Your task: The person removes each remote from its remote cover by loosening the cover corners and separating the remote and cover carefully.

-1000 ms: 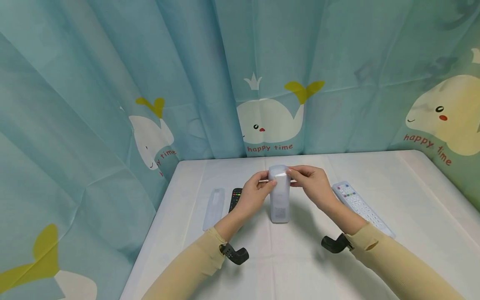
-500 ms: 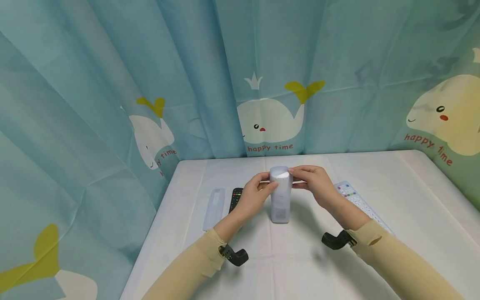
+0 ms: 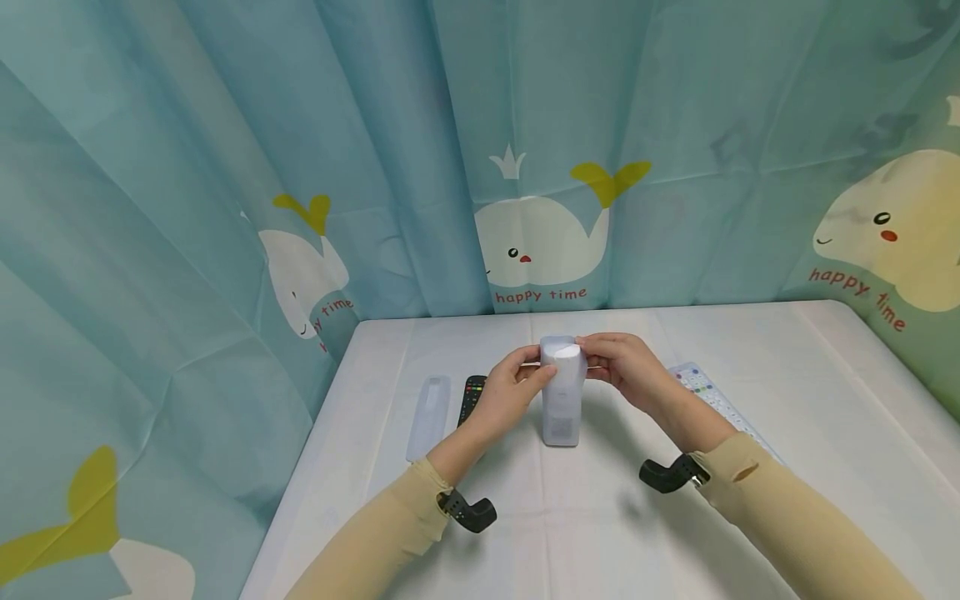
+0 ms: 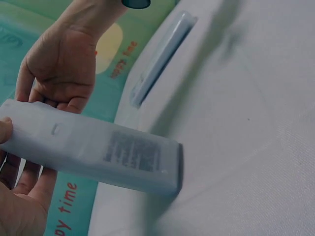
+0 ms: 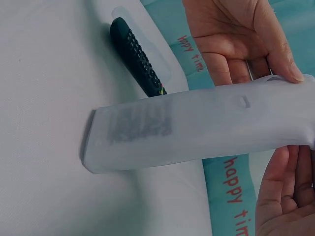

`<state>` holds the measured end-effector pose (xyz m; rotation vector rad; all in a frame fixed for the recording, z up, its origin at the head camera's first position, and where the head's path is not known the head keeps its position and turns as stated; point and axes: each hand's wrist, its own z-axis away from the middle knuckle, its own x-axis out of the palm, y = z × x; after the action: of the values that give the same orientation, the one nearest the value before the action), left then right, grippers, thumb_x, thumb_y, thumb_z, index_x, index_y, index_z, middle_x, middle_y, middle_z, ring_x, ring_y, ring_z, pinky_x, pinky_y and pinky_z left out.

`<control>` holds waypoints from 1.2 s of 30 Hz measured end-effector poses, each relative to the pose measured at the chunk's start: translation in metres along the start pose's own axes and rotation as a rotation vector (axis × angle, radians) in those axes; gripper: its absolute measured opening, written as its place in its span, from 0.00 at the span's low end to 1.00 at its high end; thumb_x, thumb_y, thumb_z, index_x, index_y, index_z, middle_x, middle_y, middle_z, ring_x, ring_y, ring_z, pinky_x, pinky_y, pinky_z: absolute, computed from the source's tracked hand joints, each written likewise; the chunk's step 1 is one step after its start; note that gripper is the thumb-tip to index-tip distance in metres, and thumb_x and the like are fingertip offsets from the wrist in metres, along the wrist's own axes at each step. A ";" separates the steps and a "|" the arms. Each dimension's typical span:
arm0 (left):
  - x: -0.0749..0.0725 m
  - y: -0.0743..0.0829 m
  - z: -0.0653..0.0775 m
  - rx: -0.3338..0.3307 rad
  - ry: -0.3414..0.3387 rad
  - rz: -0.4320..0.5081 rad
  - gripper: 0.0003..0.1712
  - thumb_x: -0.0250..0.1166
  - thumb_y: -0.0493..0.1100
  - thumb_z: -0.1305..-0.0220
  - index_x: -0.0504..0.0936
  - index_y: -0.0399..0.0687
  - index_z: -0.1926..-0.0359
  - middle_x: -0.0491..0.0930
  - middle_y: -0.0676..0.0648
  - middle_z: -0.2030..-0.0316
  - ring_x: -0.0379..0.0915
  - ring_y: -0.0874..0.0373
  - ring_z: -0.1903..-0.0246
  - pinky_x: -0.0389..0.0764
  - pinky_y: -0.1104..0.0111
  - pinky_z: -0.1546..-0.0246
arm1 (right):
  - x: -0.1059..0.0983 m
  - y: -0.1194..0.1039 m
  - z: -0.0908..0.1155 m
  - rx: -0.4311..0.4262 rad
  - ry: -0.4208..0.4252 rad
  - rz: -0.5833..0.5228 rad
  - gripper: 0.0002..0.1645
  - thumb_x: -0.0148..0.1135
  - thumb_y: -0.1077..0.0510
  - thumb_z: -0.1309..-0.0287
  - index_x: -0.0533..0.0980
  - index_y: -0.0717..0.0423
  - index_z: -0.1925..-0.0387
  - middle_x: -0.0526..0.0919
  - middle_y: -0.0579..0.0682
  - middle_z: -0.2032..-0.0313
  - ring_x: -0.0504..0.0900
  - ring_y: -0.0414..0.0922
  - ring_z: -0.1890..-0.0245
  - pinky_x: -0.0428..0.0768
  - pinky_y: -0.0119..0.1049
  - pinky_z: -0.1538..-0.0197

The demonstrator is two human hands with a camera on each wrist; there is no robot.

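Observation:
A remote control in a translucent silicone cover (image 3: pixel 561 412) is held upright, its back facing me and a printed label showing through near the lower end. Whether that end touches the table I cannot tell. My left hand (image 3: pixel 508 387) grips its left side near the top, thumb on the back. At the upper right corner my right hand (image 3: pixel 624 368) pinches the cover's edge; part of its fingers is hidden behind. In the right wrist view the cover (image 5: pixel 197 123) bulges around the remote towards the held end.
Left of the hands lie a black remote (image 3: pixel 473 395), partly behind my left arm, and a translucent cover (image 3: pixel 429 417). Another white remote with coloured buttons (image 3: pixel 712 402) lies on the white table (image 3: pixel 600 533) at the right. A whale-print curtain (image 3: pixel 675 250) stands behind.
The fingers of my right hand have shifted along the cover's top edge and curled closer in. The cover's top sits slightly lower. My left hand has barely moved.

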<state>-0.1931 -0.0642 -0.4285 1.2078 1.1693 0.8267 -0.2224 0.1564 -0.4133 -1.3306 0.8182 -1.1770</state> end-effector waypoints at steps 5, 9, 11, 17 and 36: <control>0.000 0.001 0.001 0.000 -0.004 0.008 0.31 0.65 0.55 0.28 0.73 0.46 0.31 0.77 0.50 0.39 0.76 0.57 0.42 0.78 0.56 0.41 | 0.001 0.003 -0.003 0.023 0.005 -0.008 0.10 0.60 0.57 0.27 0.84 0.56 0.59 0.86 0.46 0.68 0.81 0.38 0.71 0.84 0.29 0.61; -0.001 0.001 0.001 -0.005 -0.006 0.008 0.30 0.65 0.55 0.28 0.74 0.47 0.31 0.78 0.51 0.39 0.76 0.57 0.42 0.78 0.56 0.41 | 0.002 0.005 -0.005 0.037 0.004 -0.003 0.10 0.60 0.57 0.27 0.85 0.56 0.58 0.85 0.46 0.67 0.79 0.37 0.72 0.83 0.29 0.62; -0.001 0.001 0.000 -0.010 -0.006 0.005 0.30 0.66 0.55 0.28 0.75 0.48 0.32 0.78 0.52 0.40 0.76 0.58 0.42 0.78 0.56 0.41 | 0.003 0.006 -0.006 0.046 0.007 -0.007 0.09 0.60 0.58 0.27 0.85 0.56 0.58 0.85 0.46 0.67 0.79 0.37 0.72 0.83 0.29 0.63; -0.001 0.002 0.001 -0.017 -0.008 0.010 0.28 0.67 0.54 0.29 0.77 0.50 0.34 0.79 0.53 0.41 0.77 0.58 0.43 0.79 0.57 0.42 | 0.006 0.010 -0.010 0.067 0.038 0.007 0.09 0.59 0.61 0.28 0.81 0.60 0.53 0.84 0.45 0.65 0.79 0.38 0.71 0.82 0.29 0.64; -0.002 0.005 0.001 -0.013 -0.016 0.038 0.22 0.66 0.52 0.28 0.77 0.49 0.39 0.79 0.52 0.44 0.78 0.59 0.46 0.79 0.57 0.43 | 0.008 0.017 -0.002 0.002 0.095 0.109 0.17 0.60 0.58 0.29 0.78 0.67 0.48 0.84 0.47 0.60 0.79 0.41 0.64 0.82 0.32 0.58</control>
<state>-0.1918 -0.0654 -0.4236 1.2272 1.1298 0.8501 -0.2194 0.1456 -0.4289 -1.2200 0.9457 -1.1607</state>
